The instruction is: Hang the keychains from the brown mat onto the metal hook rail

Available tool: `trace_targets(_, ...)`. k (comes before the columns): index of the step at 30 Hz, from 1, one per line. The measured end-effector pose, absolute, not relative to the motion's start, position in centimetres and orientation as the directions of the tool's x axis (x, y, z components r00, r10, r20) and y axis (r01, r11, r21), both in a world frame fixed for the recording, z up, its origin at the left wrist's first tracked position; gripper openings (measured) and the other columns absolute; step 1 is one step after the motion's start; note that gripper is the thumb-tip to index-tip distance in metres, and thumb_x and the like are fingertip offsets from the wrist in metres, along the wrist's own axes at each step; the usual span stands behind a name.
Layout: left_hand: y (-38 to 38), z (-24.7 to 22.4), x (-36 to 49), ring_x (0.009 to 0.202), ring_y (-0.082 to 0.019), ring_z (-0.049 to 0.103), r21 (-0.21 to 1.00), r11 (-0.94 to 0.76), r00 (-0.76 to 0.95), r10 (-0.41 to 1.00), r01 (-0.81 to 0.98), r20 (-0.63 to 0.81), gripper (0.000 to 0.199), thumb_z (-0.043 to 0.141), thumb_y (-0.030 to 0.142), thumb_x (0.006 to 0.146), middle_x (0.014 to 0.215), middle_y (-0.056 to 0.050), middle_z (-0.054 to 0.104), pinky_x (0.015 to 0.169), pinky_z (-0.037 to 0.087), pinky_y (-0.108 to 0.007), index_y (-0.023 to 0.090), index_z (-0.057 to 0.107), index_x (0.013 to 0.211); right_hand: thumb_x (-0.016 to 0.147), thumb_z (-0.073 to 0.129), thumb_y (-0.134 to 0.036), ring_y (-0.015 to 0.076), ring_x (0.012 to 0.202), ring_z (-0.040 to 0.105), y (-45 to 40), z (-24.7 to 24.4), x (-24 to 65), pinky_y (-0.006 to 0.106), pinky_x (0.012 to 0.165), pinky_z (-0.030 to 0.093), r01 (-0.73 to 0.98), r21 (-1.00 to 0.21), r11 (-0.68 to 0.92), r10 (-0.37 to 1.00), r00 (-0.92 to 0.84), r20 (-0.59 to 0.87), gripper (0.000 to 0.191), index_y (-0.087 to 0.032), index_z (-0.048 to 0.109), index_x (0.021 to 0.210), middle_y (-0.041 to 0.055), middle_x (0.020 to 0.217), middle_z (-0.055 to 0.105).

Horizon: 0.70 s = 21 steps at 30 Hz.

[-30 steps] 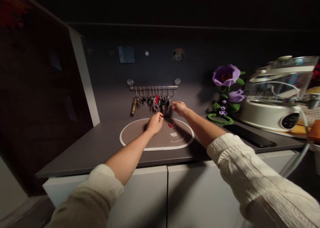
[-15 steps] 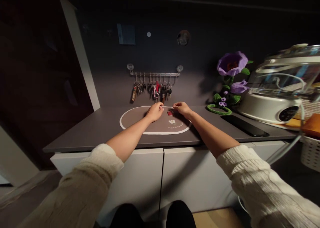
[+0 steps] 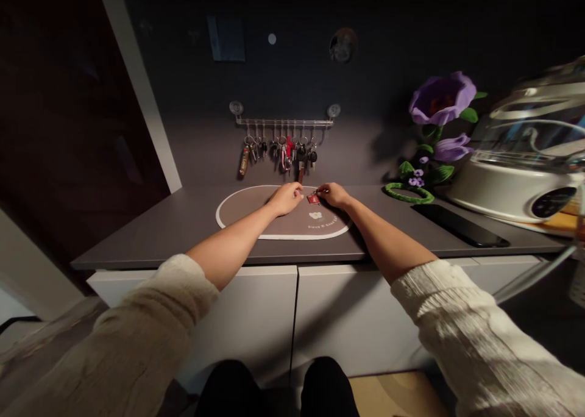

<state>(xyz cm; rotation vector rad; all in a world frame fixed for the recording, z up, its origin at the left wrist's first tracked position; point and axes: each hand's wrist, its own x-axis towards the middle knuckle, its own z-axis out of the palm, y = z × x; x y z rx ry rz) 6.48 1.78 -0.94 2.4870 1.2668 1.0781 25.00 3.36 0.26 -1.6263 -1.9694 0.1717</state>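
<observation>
An oval grey-brown mat [image 3: 247,213] with a white rim lies on the dark counter. On its right half, a small red item [image 3: 313,199] sits between my hands, just above a white flower print. My left hand [image 3: 287,199] is over the middle of the mat, fingers curled together; whatever they hold, if anything, is too small to name. My right hand [image 3: 334,195] rests at the mat's right back, thumb and fingers pinched beside the red item on something small that I cannot make out.
Several key sets [image 3: 283,153] hang from a clear wall rack [image 3: 286,123] behind the mat. To the right stand purple fabric flowers [image 3: 441,100] with a green ring base, a black phone [image 3: 460,225] and a white appliance [image 3: 512,188]. White cabinet doors [image 3: 247,313] are below.
The view has tipped slightly downward, so the wall items sit higher. Both hands stay over the mat, and the red item looks slightly turned, with its edge near my right fingertips.
</observation>
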Motion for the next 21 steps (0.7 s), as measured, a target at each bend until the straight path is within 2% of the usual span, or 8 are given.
trace_targets(6,1.55,-0.84,6.56,0.069,-0.011,0.052,0.423,-0.633,0.396,0.755,0.648,0.523,0.025,0.051,0.021,0.074,0.076,-0.001,0.060,0.069,0.042,-0.023,0.015,0.057,0.097,0.064,0.066,-0.015,0.0112,0.062,0.052,3.75,-0.04,25.20,0.020,0.064,0.038,0.759,-0.583,0.290,0.926,-0.067,0.373,0.002,-0.016,0.066,0.062,0.0018,0.063,0.063)
trace_targets(13,1.34,-0.72,6.56,0.067,-0.011,0.051,0.432,-0.628,0.395,0.761,0.647,0.516,0.025,0.052,0.021,0.074,0.077,-0.001,0.060,0.068,0.041,-0.023,0.014,0.057,0.097,0.067,0.064,-0.024,0.0093,0.060,0.048,3.15,0.00,25.04,0.019,0.062,0.036,0.742,-0.616,0.267,0.939,-0.057,0.338,0.010,-0.014,0.064,0.065,0.0012,0.064,0.060)
trace_targets(21,1.23,-0.61,6.62,0.067,-0.010,0.052,0.457,-0.617,0.385,0.773,0.641,0.504,0.026,0.051,0.020,0.074,0.076,-0.001,0.060,0.067,0.041,-0.022,0.014,0.057,0.098,0.070,0.063,-0.027,0.0069,0.051,0.043,2.86,-0.07,25.13,0.019,0.054,0.035,0.540,-0.796,0.272,0.958,-0.071,0.279,0.014,-0.014,0.059,0.066,-0.0016,0.055,0.056)
